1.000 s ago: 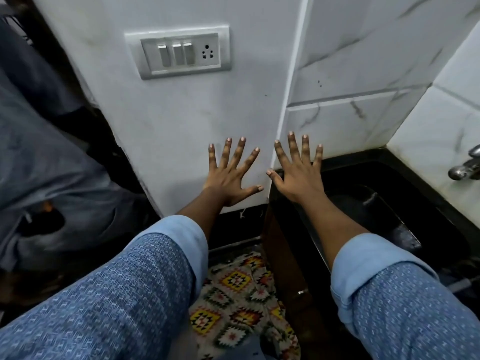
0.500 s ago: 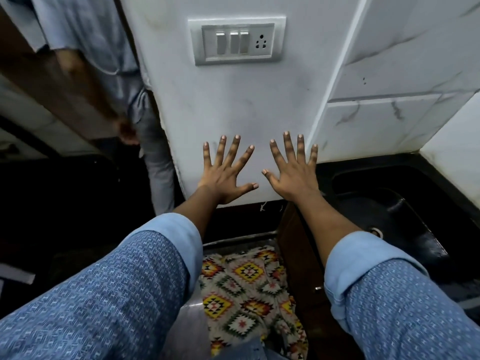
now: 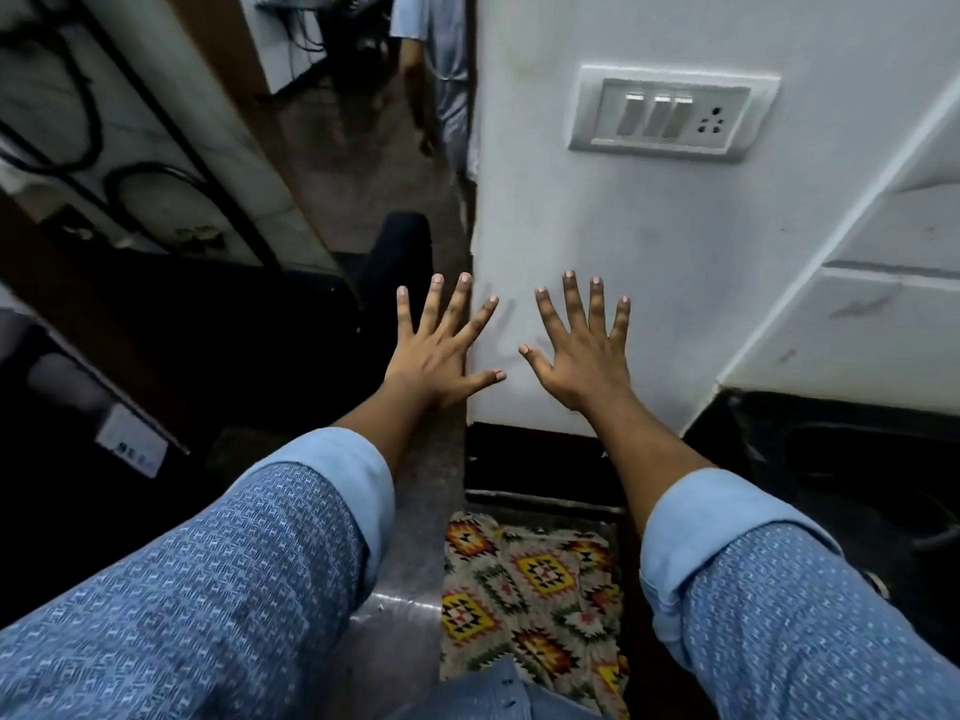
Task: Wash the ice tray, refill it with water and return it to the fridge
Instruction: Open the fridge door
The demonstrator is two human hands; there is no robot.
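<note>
Hovering side by side, the left hand and right hand were held empty with fingers spread; no ice tray was shown, so its direction could not be told

A grey switch panel sits in the upper right of the frame, set into a white wall. It carries three rocker switches side by side, with a round-pin socket to their right. Further right, pale marble-veined tiles meet the wall at a corner, and a black surface lies below them. A black skirting strip runs along the wall's foot. At bottom centre a mat with yellow, red and green diamond patterns lies on the floor. Black cables loop across the upper left. At top centre, part of another person in pale blue clothing is blurred.
</note>
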